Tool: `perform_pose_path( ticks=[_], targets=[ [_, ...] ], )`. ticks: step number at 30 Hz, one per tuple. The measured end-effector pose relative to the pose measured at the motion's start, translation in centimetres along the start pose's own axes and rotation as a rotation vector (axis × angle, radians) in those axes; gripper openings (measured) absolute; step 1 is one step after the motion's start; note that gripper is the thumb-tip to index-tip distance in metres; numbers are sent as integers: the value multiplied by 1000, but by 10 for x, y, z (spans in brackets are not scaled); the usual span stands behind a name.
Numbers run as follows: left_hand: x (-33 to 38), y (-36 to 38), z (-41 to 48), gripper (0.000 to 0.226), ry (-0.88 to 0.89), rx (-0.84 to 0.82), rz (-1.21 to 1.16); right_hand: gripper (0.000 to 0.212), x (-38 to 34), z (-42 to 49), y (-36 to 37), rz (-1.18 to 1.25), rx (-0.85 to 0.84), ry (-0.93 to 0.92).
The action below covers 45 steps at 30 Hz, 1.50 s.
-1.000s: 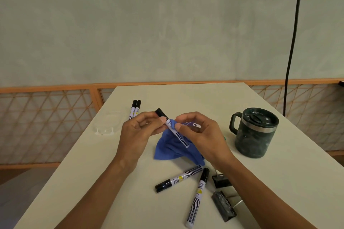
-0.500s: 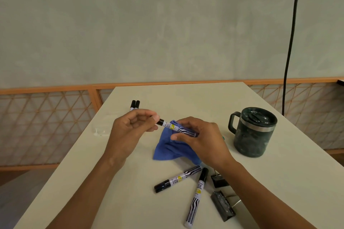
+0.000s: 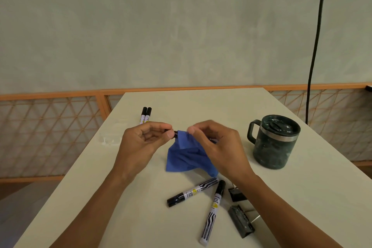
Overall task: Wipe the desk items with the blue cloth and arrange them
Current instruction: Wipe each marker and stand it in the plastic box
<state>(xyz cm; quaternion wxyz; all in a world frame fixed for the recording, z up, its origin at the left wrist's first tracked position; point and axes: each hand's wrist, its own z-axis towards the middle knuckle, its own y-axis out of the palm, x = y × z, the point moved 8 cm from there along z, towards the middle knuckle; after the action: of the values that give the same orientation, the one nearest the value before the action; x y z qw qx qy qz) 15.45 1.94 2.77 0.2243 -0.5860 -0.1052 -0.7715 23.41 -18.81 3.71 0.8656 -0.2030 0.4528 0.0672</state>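
At the centre of the frame, just above the desk (image 3: 201,104), the left hand (image 3: 145,143) pinches the black end of a marker (image 3: 175,134) between thumb and fingertips, while the right hand (image 3: 219,147) pinches the blue cloth (image 3: 187,157) folded round the rest of the barrel, so nearly all of the pen is hidden under fabric; the loose part of the cloth hangs down toward the desk, and whether it touches I cannot tell. The step in hand looks like wiping this one marker. To do it well, the left fingers should hold the end firmly while the right hand draws the cloth along the barrel with a steady squeeze, rolling the pen a little between passes so every side is covered; the end under the left fingertips needs its own wipe, so the grips should swap, and the pull should stay gentle enough not to tug a cap loose. A pair of markers (image 3: 146,116) lies side by side toward the upper left of the desk, a likely spot to lay this one. Two loose markers (image 3: 193,191) at lower centre, the binder clips (image 3: 241,220) at lower right and the dark mug (image 3: 275,143) at the right seem yet to be wiped
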Motion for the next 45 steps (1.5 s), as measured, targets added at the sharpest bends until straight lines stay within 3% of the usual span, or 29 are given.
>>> perform_pose_path(
  ticks=[6, 11, 17, 20, 23, 27, 36, 39, 42, 45],
  targets=[
    [5, 4, -2, 21, 51, -23, 30, 29, 11, 5, 8, -261, -105, -116],
    [10, 8, -6, 19, 92, -6, 72, 29, -3, 1, 20, -534, -50, -387],
    [15, -3, -4, 20, 132, 42, 106, 17, -13, -1, 31, -749, -14, -566],
    [17, -11, -2, 19, 134, 77, 82, 23, -4, 2, 23, -764, -17, -528],
    [17, -15, -2, 18, 124, 74, 44, 13, 0, 2, 18, -759, -33, -522],
    [16, -1, -6, 21, 131, 10, 65, 34, -8, -4, 36, -743, -107, -514],
    [21, -11, -3, 21, 182, 26, 72, 40, 6, 4, 42, -735, -172, -472],
    [21, -26, 2, 21, 186, 64, 18, 24, 9, 5, 27, -657, -157, -429],
    [18, -34, 6, 23, 185, 63, -18, 33, 12, 6, 16, -506, -163, -327],
    [15, -35, 7, 31, 175, 85, -86, 28, 13, 5, 8, -298, -119, -175]
  ],
)
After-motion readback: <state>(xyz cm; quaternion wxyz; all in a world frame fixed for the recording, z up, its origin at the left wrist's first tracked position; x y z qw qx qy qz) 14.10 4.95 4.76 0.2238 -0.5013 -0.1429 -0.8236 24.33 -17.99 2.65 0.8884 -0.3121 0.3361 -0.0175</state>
